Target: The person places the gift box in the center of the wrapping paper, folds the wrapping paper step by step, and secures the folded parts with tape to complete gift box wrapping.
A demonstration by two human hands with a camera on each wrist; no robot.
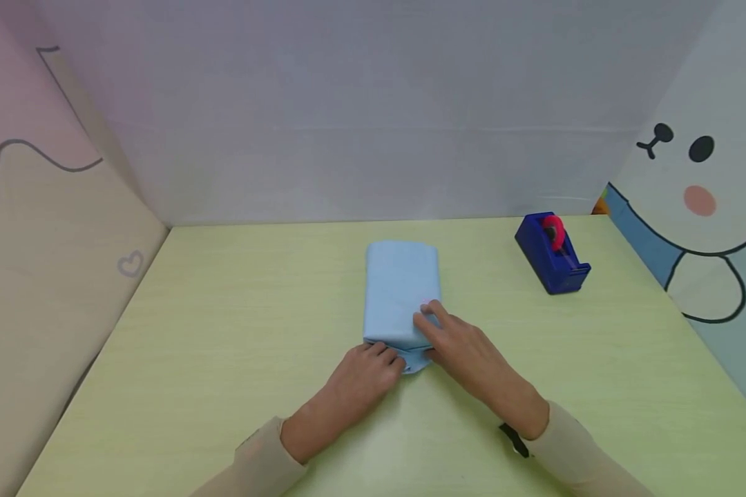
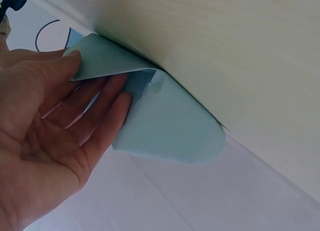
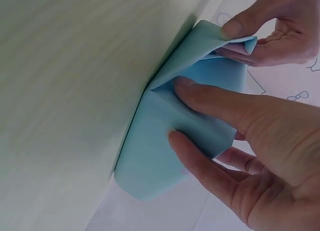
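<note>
A package in light-blue wrapping lies flat on the table, its folded end toward me. My left hand is at the near left corner. In the left wrist view its thumb and fingers pinch a loose flap of the wrapping, with the fingers under the fold. My right hand holds the near right corner. The right wrist view shows its thumb pressing into the end fold while a finger bears on the package's surface. What is inside the wrapping is hidden.
A blue tape dispenser with a red-pink core stands at the back right of the pale green table. A plain grey wall rises behind, and printed panels flank both sides. A dark strap shows at the right wrist.
</note>
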